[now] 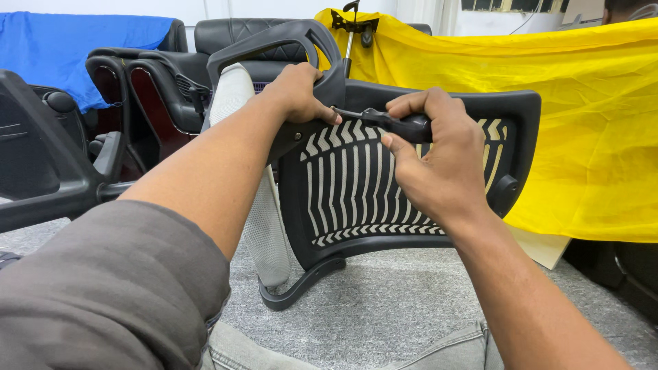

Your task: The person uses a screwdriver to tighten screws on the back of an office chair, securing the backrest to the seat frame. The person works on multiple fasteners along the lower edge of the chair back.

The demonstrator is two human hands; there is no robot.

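Note:
A black plastic chair backrest (356, 185) with slotted ribs and a pale mesh behind stands on its side on the grey carpet in front of me. My left hand (300, 92) grips the curved black armrest bracket (274, 41) at the backrest's upper left corner. My right hand (435, 154) is closed around the black handle of a screwdriver (401, 125), whose tip points left toward the spot under my left thumb. The tip itself is hidden by my left hand.
Black leather office chairs (164, 82) stand behind on the left, one under a blue cloth (75, 48). A yellow cloth (589, 116) drapes furniture at right. Another black chair part (41, 164) lies at far left. Grey carpet (397, 308) covers the floor.

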